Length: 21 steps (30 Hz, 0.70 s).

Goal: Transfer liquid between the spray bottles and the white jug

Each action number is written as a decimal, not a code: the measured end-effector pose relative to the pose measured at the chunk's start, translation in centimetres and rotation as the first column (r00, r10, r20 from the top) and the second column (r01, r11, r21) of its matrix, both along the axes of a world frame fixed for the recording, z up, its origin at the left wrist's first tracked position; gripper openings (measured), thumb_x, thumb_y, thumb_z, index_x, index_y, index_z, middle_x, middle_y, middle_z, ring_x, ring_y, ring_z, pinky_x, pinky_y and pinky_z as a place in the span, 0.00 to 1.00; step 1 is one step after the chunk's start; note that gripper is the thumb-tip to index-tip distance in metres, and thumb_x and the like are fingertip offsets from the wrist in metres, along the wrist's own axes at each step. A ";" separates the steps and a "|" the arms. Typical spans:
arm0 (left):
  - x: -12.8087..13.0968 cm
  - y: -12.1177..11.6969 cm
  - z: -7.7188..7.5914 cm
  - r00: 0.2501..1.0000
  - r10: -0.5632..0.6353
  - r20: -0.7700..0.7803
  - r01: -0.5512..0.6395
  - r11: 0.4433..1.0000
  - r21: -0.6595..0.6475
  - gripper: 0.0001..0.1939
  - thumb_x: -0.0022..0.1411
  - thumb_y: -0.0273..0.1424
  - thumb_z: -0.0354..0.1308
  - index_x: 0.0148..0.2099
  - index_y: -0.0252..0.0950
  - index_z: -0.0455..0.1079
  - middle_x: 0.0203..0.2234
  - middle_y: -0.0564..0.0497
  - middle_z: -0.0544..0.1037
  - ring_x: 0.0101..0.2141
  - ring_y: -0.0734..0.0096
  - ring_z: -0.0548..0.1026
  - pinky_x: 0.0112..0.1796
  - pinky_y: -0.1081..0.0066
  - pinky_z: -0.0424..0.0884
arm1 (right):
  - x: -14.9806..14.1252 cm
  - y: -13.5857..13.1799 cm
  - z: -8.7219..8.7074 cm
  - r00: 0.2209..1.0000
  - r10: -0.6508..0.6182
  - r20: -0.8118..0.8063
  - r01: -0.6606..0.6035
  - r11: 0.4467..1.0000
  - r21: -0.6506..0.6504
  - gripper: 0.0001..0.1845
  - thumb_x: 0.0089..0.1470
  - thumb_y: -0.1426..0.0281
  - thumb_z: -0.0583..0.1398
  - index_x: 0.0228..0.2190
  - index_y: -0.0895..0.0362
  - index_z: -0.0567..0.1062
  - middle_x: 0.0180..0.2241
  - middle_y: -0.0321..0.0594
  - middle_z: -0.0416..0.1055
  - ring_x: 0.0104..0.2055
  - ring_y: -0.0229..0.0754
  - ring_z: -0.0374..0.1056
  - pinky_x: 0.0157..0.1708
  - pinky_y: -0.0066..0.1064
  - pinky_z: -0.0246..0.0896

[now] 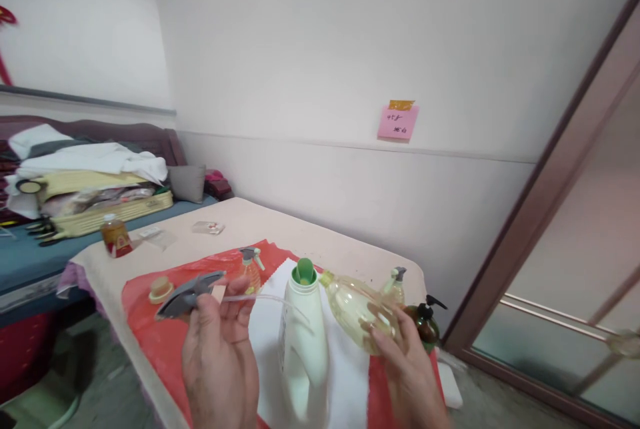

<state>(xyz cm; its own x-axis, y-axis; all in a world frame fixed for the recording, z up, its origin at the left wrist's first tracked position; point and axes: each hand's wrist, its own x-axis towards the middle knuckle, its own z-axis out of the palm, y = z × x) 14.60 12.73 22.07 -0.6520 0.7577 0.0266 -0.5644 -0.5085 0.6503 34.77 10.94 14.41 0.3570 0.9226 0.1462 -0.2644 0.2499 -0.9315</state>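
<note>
Half-curled, the left hand (pixel 223 342) pinches a grey plastic spray head (pixel 187 297) with a thin clear tube (pixel 253 297). Right of it stands an uncapped pale-green plastic jug (pixel 306 329); farther right, the right hand (pixel 407 356) curls around a tilted, see-through yellowish bottle (pixel 353 302).

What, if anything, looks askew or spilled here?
The yellowish bottle looks askew: tilted in the right hand, neck toward the open white jug. The left hand holds a detached sprayer. No spill is evident.
</note>
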 end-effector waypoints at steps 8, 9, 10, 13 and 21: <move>1.5 0.0 -0.6 0.999 0.039 -0.029 -0.039 0.999 -0.011 0.14 0.63 0.45 0.57 0.41 0.40 0.73 0.40 0.50 0.79 0.48 0.66 0.75 0.44 0.68 0.73 | 1.2 -1.6 -4.5 0.937 0.196 -0.290 -0.196 0.980 0.031 0.36 0.37 0.53 0.73 0.47 0.51 0.72 0.50 0.48 0.71 0.52 0.62 0.67 0.47 0.47 0.63; 1.7 0.0 -0.7 0.998 0.033 -0.044 -0.034 0.999 -0.017 0.14 0.63 0.44 0.57 0.41 0.39 0.74 0.40 0.50 0.79 0.48 0.65 0.75 0.43 0.68 0.73 | 1.3 -1.6 -4.5 0.933 0.202 -0.299 -0.200 0.979 0.037 0.36 0.37 0.54 0.73 0.48 0.51 0.72 0.51 0.47 0.71 0.52 0.61 0.67 0.47 0.46 0.63; 2.0 -0.1 -0.8 0.998 0.023 -0.061 -0.024 1.000 -0.020 0.15 0.63 0.44 0.58 0.41 0.39 0.73 0.40 0.49 0.79 0.47 0.65 0.75 0.42 0.69 0.74 | 1.3 -1.7 -4.4 0.931 0.200 -0.306 -0.198 0.979 0.040 0.36 0.37 0.54 0.73 0.48 0.50 0.72 0.51 0.46 0.71 0.52 0.60 0.68 0.47 0.46 0.64; 2.8 -0.2 -0.9 0.995 -0.019 -0.097 0.018 1.000 -0.013 0.15 0.63 0.44 0.57 0.42 0.38 0.73 0.39 0.49 0.79 0.44 0.65 0.76 0.41 0.68 0.74 | 1.8 -1.8 -4.2 0.938 0.175 -0.300 -0.177 0.984 0.021 0.35 0.38 0.54 0.72 0.48 0.50 0.72 0.51 0.45 0.71 0.50 0.58 0.69 0.48 0.45 0.63; 4.5 -0.6 -1.7 0.984 -0.138 -0.112 0.140 0.990 0.004 0.14 0.62 0.43 0.59 0.43 0.38 0.74 0.37 0.49 0.79 0.40 0.68 0.75 0.38 0.70 0.75 | 2.5 -2.1 -4.3 0.955 0.079 -0.285 -0.088 0.996 -0.017 0.37 0.39 0.53 0.71 0.50 0.52 0.69 0.52 0.47 0.69 0.51 0.58 0.67 0.48 0.44 0.62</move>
